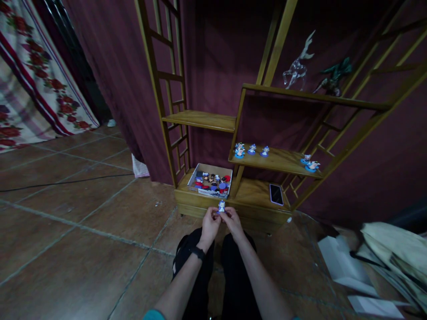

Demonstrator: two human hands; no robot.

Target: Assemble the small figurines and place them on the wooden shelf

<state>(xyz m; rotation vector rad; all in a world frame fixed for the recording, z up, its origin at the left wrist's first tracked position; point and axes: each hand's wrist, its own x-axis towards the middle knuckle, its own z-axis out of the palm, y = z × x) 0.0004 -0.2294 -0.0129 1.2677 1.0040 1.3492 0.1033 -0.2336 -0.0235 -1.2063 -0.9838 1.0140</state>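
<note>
A small white-and-purple figurine (222, 206) stands upright between my two hands, in front of the shelf's bottom edge. My left hand (211, 223) pinches its base from the left, and my right hand (232, 222) grips the same base from the right. Just beyond them, an open cardboard box (215, 170) on the lowest shelf holds several more figurines, with red and purple bases showing. On the middle shelf (282, 164), two similar purple-based figurines (258, 150) stand side by side. Blue-based figurines (239, 152) are at that shelf's left end, and others (312, 166) at its right end.
A phone (276, 194) lies on the lowest shelf, right of the divider. Higher up stand a clear deer ornament (296, 69) and a dark green statue (335, 75). White boxes (348, 262) and a pale bag (393, 244) occupy the floor at right. A black cable (66, 181) crosses the left floor.
</note>
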